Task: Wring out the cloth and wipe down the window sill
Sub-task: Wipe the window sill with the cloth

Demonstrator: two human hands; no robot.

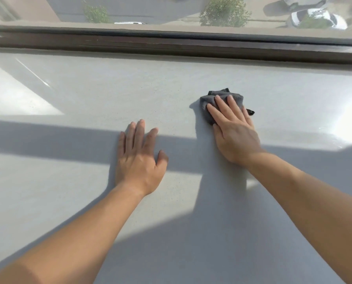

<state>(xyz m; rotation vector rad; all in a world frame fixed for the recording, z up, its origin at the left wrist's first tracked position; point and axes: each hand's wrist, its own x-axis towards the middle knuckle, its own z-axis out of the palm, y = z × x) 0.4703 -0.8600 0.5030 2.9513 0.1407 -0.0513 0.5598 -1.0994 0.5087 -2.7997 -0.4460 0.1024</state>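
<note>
Head view, looking down over both bare forearms.

Right hand (235,134): fingers straight, slightly fanned, laid flat on top of the cloth (207,100) and pressing it onto the window sill (78,95). No curl round it, no pinch.

Cloth: dark grey, bunched into a small wad, mostly under the right fingers. It sticks out ahead of the fingertips and on the index-finger side. A black edge tab (250,112) pokes out on the little-finger side.

Left hand (139,156): palm down, flat on the sill, fingers straight and a bit spread, thumb angled toward the right hand. Holds nothing. It sits left of the right hand and nearer the body, apart from the cloth, with bare sill between them.

Sill: pale grey, glossy, fine specks visible ahead of the left fingertips. A shadow band (48,138) runs side to side under both hands. Bright sun patch (11,95) far out to the left of the left hand; glare on the surface to the right of the right hand.

Ahead of both hands: dark brown window frame (171,46) across the full width, well apart from the cloth. Through the glass beyond it is the street below, with a large bush (225,12) ahead of the right hand and a white car (318,19) further right.
</note>
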